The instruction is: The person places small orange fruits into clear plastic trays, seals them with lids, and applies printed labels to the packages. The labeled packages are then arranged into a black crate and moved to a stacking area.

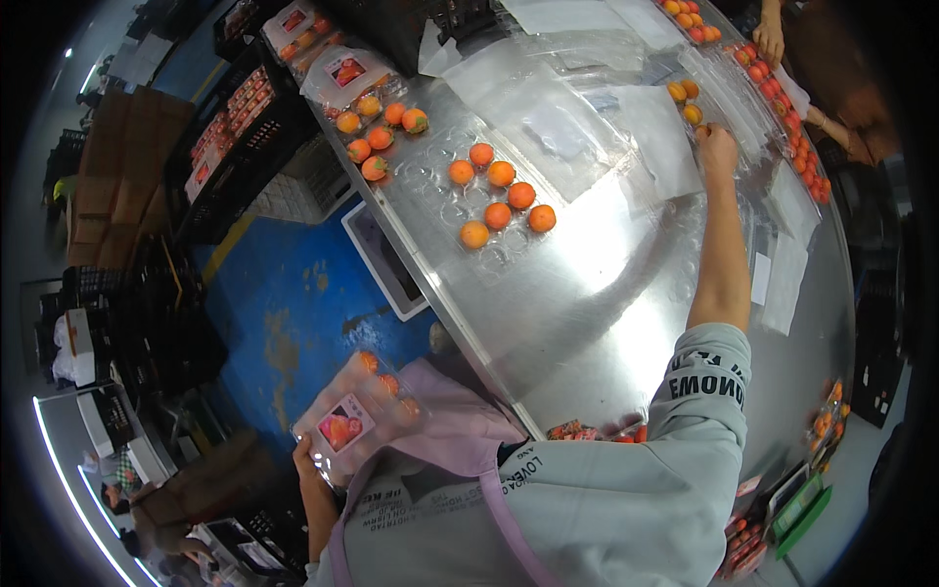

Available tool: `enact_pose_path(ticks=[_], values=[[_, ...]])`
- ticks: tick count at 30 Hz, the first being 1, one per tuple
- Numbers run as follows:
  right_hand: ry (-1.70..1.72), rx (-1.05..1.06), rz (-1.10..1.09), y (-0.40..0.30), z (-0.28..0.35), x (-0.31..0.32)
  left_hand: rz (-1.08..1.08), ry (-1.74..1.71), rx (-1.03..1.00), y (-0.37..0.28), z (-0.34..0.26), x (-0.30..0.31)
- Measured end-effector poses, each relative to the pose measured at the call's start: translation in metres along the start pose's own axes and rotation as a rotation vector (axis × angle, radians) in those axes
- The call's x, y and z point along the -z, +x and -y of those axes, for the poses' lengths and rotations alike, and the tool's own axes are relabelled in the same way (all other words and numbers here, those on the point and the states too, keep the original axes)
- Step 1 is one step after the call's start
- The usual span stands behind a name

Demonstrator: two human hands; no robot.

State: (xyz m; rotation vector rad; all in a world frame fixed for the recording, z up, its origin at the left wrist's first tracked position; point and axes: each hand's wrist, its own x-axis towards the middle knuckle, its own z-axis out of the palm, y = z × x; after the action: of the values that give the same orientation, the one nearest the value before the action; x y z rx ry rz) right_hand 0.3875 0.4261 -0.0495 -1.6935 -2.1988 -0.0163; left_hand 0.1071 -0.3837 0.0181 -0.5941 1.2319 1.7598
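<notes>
My left hand (307, 453) grips the edge of a clear plastic fruit pack (359, 418) beside my apron. Orange fruits show inside, and a printed label lies on top. Across the metal table, my right hand (717, 150) is stretched far out, its fingertips at a mostly hidden orange fruit. Whether they grip it is unclear. A few yellow-orange persimmons (692, 114) sit just beyond it. Several orange persimmons (501, 174) rest in a clear moulded tray (506, 253) mid-table. More persimmons with green calyxes (379, 137) lie loose near the left table edge.
Plastic sheets (543, 125) cover the far side of the steel table (572, 352). Labelled packs (345, 73) stand at its far left corner, near a black crate of packed fruit (235, 139). Another person's hand (769, 40) is over a row of red-orange fruit (777, 99). A white box (385, 260) stands below the table.
</notes>
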Motion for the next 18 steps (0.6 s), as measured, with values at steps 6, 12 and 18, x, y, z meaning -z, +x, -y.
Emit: enact_pose_path(ticks=[6,12,18], values=[[-0.102,0.159,-0.049,-0.024,0.041,0.032,0.07,0.034,0.012,0.015,0.003,0.007],[0.462,0.419,0.023,-0.134,0.138,0.106,0.026,-0.249,0.1,0.035,0.011,0.047],[0.739,0.468,0.404,-0.246,0.26,0.125,0.021,-0.286,-0.002,0.044,-0.012,0.081]])
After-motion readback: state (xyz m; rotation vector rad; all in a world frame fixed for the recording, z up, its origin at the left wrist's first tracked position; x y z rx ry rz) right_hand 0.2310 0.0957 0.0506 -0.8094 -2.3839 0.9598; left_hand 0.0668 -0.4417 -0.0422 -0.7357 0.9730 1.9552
